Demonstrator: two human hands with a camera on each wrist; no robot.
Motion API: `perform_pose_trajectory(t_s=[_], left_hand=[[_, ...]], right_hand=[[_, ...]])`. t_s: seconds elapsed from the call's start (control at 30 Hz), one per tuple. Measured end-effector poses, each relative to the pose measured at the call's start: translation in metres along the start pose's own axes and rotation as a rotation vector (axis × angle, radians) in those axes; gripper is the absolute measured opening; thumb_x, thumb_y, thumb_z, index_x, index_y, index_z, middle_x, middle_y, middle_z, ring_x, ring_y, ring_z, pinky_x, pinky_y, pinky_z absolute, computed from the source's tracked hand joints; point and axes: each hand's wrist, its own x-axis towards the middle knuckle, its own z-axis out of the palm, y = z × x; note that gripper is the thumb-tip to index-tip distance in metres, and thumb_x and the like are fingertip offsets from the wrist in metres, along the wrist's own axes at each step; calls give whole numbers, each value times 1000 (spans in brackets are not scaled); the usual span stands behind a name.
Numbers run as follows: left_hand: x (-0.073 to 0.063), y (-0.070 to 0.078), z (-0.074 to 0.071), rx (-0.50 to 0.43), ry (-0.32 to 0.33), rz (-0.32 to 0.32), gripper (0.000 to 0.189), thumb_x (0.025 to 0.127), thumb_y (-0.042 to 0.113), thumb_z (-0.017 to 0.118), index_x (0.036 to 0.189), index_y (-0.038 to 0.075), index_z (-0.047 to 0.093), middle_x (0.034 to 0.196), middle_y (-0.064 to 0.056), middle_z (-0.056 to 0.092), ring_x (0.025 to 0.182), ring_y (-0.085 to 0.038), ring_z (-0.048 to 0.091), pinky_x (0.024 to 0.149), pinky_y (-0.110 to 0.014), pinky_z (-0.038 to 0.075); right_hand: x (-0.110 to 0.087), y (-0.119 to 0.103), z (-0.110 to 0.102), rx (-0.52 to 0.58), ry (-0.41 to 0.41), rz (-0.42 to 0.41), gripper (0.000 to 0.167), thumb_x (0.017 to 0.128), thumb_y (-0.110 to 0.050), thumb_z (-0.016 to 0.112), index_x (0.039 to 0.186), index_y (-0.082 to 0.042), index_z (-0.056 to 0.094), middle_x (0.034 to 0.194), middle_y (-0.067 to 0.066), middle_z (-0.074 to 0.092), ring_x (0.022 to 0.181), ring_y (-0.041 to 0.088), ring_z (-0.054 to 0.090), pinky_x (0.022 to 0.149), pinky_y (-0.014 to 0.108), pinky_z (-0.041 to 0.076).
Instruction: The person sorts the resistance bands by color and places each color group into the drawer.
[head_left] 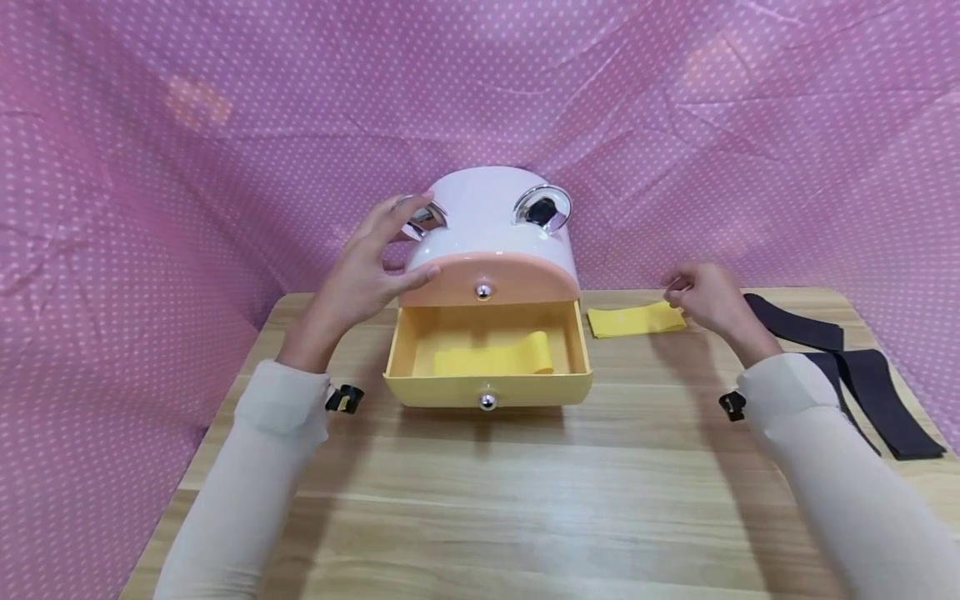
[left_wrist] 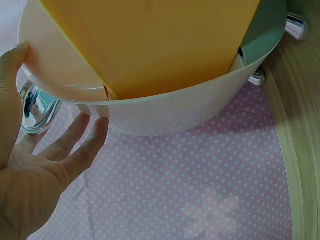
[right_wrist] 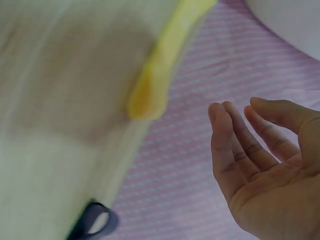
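A white drawer box (head_left: 487, 208) with shiny eye-like knobs stands at the back. Its peach upper drawer (head_left: 465, 279) is closed and its yellow lower drawer (head_left: 435, 392) is pulled out. In that drawer lies a yellow elastic band (head_left: 487, 360). My left hand (head_left: 360, 275) holds the box's left edge, thumb on the peach front and fingers on the white side, as the left wrist view shows. My right hand (head_left: 708, 300) hovers by a second yellow band (head_left: 633, 320) on the table. Its fingers are loosely bent, with nothing between them in the right wrist view.
Several black bands (head_left: 888, 400) lie on the right of the wooden table (head_left: 525, 517), beyond my right wrist. A pink dotted cloth (head_left: 300, 125) hangs behind and at both sides, close to the box's back.
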Motion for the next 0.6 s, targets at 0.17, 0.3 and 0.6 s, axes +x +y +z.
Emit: perform_pose_trajectory(t_s=[0.17, 0.3, 0.6], left_hand=[[0, -1, -1, 17, -2, 9, 90, 90, 22, 84, 163, 39, 35, 166, -10, 34, 134, -36, 56, 99, -51, 62], [0, -1, 0, 26, -2, 6, 90, 90, 23, 85, 163, 40, 35, 166, -9, 33, 134, -36, 56, 100, -50, 62], [0, -2, 0, 18, -7, -11, 90, 91, 24, 84, 163, 41, 34, 168, -9, 31, 136, -36, 55, 101, -50, 62]], right_hand=[[6, 19, 7, -45, 39, -17, 27, 100, -3, 59, 121, 12, 66, 116, 36, 67, 99, 45, 66, 63, 27, 54], [10, 33, 12, -89, 88, -49, 26, 97, -2, 61, 116, 13, 68, 111, 36, 69, 100, 47, 66, 71, 28, 50], [16, 51, 18, -44, 80, 6, 27, 91, 1, 66, 115, 14, 67, 107, 37, 69, 79, 28, 67, 56, 19, 48]])
